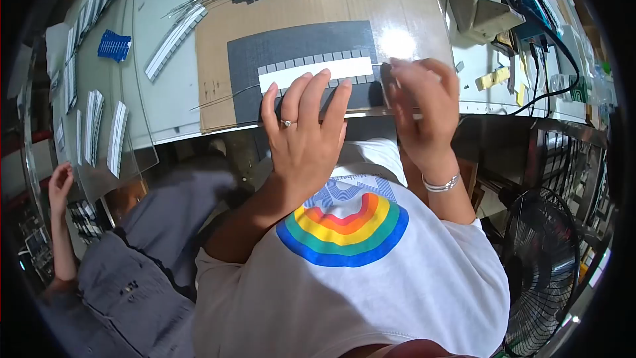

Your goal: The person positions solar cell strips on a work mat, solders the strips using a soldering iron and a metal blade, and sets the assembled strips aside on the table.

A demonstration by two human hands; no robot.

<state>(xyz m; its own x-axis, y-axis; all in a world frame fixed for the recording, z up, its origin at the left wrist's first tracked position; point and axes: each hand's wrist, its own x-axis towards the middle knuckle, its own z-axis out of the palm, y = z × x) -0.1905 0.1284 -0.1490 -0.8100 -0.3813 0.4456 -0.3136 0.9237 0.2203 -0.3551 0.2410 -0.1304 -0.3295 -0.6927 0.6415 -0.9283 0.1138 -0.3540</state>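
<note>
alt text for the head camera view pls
The left hand rests on a white strip edged with grey pieces, on a dark mat; the right hand, blurred, is by the strip's right end. Another person is at left.

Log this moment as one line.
left hand: fingers spread on gray-tabbed white strip | right hand: blurred, by strip's right end, grip unclear | strip: on dark mat
</note>
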